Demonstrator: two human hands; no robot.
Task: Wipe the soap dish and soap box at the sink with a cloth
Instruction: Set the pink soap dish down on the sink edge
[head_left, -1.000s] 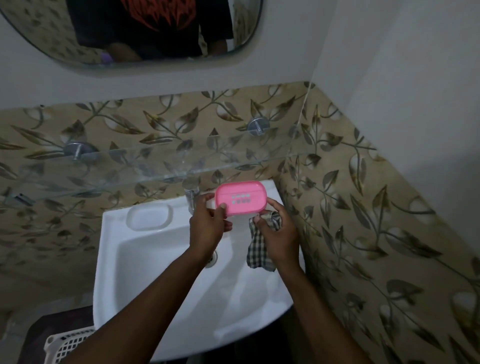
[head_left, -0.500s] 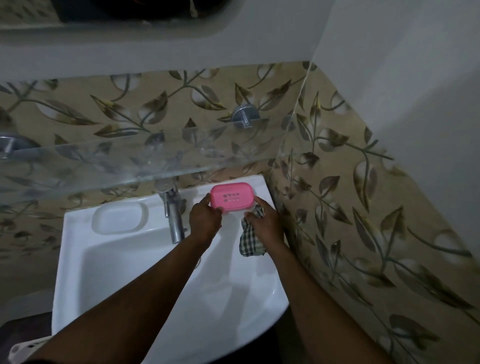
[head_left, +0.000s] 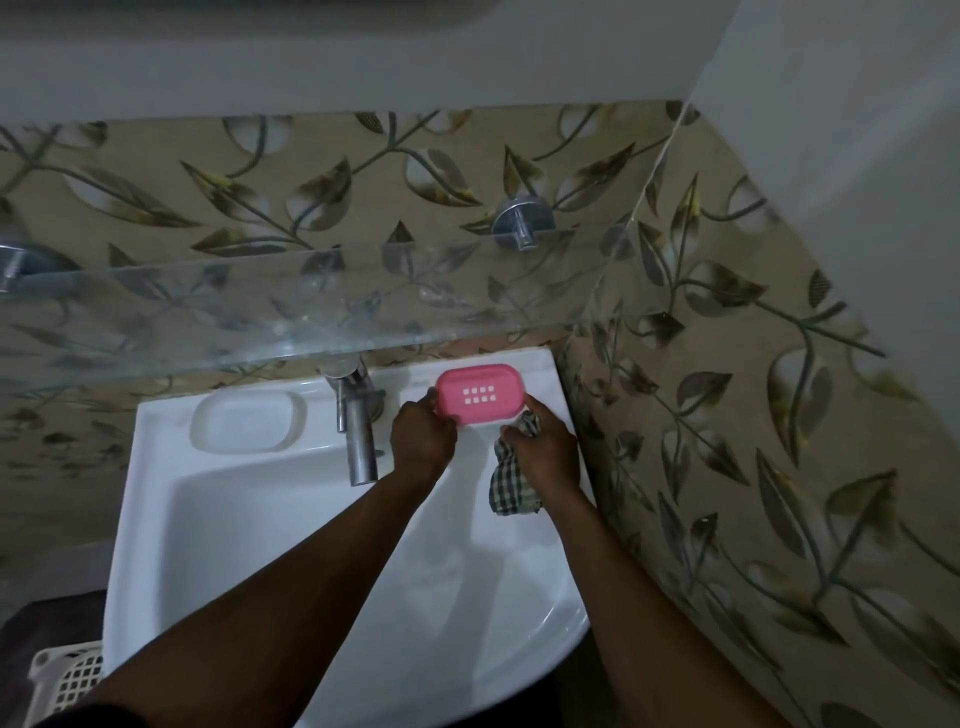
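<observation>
Nearest, lower left: corner of a white basket (head_left: 62, 680) beside the sink (head_left: 260, 545). Over the basin: left hand (head_left: 422, 439) curled round the left end of the pink soap box (head_left: 479, 397); right hand (head_left: 545, 449) bunching a checked cloth (head_left: 511, 486), also touching the box's right end. Box now down at the sink's back right ledge, lower than a second ago; contact not determinable. Further left: tap (head_left: 358, 431), soap dish (head_left: 248, 421). Beyond: glass shelf (head_left: 260, 312).
</observation>
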